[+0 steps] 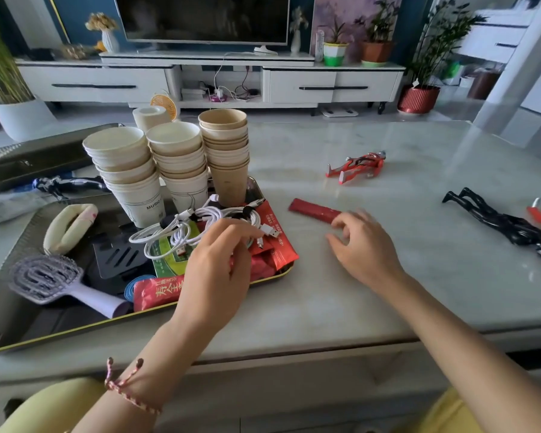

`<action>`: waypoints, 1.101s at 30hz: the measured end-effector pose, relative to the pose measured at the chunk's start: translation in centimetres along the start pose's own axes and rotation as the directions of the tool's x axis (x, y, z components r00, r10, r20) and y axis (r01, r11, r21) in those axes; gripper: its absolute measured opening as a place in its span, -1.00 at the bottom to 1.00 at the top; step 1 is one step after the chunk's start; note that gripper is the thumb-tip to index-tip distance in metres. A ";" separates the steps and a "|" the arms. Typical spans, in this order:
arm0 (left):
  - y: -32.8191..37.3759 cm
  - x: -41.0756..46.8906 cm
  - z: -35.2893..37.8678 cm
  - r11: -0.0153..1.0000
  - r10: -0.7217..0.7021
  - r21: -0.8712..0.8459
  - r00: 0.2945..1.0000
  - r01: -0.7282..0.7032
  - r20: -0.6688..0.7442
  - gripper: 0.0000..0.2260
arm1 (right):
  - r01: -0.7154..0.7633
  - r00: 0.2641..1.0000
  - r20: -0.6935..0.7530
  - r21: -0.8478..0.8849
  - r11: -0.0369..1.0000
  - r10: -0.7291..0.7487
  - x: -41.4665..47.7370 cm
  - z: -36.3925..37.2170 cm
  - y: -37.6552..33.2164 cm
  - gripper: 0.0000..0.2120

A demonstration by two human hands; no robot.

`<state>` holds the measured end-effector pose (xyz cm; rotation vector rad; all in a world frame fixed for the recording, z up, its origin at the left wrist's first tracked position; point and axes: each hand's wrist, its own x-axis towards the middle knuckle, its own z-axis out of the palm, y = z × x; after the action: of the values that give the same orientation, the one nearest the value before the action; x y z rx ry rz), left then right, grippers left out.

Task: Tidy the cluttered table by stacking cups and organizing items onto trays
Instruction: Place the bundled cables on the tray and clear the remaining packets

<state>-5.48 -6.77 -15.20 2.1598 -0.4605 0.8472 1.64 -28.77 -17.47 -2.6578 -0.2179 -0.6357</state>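
Note:
A large dark tray (75,327) on the left holds three stacks of paper cups (181,164), coiled white cables (200,223) and several red packets (160,292). My left hand (219,264) is over the tray's right end. Its fingers curl down onto a red packet (263,270) beside the cables. A long red stick packet (316,210) lies on the bare marble table (325,301) to the right of the tray. My right hand (363,245) hovers at that packet's near end with loosely bent fingers. It is blurred and holds nothing.
The tray also carries a lilac hairbrush (53,282), a cream pouch (69,226) and a black slotted plate (116,254). A second dark tray (38,157) and a blue-black figure (66,184) lie behind. A red toy figure (356,165) and a black figure (494,220) lie on the table's right side.

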 end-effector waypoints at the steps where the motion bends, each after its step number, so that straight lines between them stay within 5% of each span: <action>1: 0.0 -0.1 -0.1 1.000 0.003 0.005 1.000 -0.002 -0.012 -0.76 | -0.028 0.999 -0.031 -0.080 0.996 0.026 0.1 0.2 0.4 -0.71; 3: -0.3 0.0 -0.5 1.000 0.001 0.021 0.999 0.000 -0.050 -0.76 | -0.108 0.992 0.037 -0.215 0.971 0.119 1.0 0.7 1.0 -0.54; 6: -0.8 0.1 -1.2 0.999 -0.023 0.036 0.994 0.027 -0.105 -0.77 | -0.132 0.971 0.153 -0.288 0.948 0.182 1.6 1.6 1.2 -0.67; 9: -1.6 0.1 -2.2 0.997 -0.070 0.028 0.986 0.075 -0.154 -0.77 | -0.065 0.994 0.066 -0.239 0.969 0.083 2.0 1.8 1.2 -0.78; 11: -2.2 -0.3 -3.0 0.994 -0.104 0.022 0.979 0.109 -0.177 -0.77 | -0.012 1.000 -0.004 -0.144 0.989 0.011 2.4 1.8 0.9 -0.67; 14: -2.8 -1.0 -4.2 0.990 -0.127 0.035 0.974 0.136 -0.189 -0.77 | 0.111 0.980 0.181 -0.124 0.986 -0.088 3.6 2.3 0.4 -0.40; 17: -3.0 -1.4 -4.6 0.988 -0.136 0.054 0.976 0.147 -0.173 -0.77 | 0.098 0.951 0.308 -0.189 0.977 -0.035 4.5 2.8 0.7 -0.57; 21: -2.9 -1.5 -4.9 0.982 -0.162 0.071 0.971 0.177 -0.173 -0.77 | 0.135 0.967 0.243 -0.248 0.959 -0.073 4.2 2.8 0.4 -0.70; 24: -3.1 -1.2 -5.4 0.971 -0.209 0.069 0.956 0.227 -0.206 -0.76 | 0.044 0.998 0.034 0.016 0.999 -0.044 3.3 1.2 -1.7 -0.71; 27: -3.4 -0.8 -5.6 0.953 -0.286 0.023 0.922 0.302 -0.261 -0.71 | 0.373 0.904 -0.273 0.135 0.918 -0.328 1.2 -0.7 -6.2 -0.71; 30: -3.8 -0.8 -6.3 0.937 -0.328 0.003 0.883 0.349 -0.337 -0.74 | 0.652 0.755 -0.185 0.106 0.751 -0.629 -1.9 0.0 -11.1 -0.66; 33: -3.9 -0.6 -6.7 0.937 -0.311 0.012 0.847 0.350 -0.430 -0.77 | 0.706 0.708 0.002 -0.052 0.707 -0.706 -3.9 1.8 -13.5 -0.63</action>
<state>-6.60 0.89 -14.36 1.9740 0.1734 1.1115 -4.26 -15.98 -16.11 -2.5531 -1.2836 -0.8894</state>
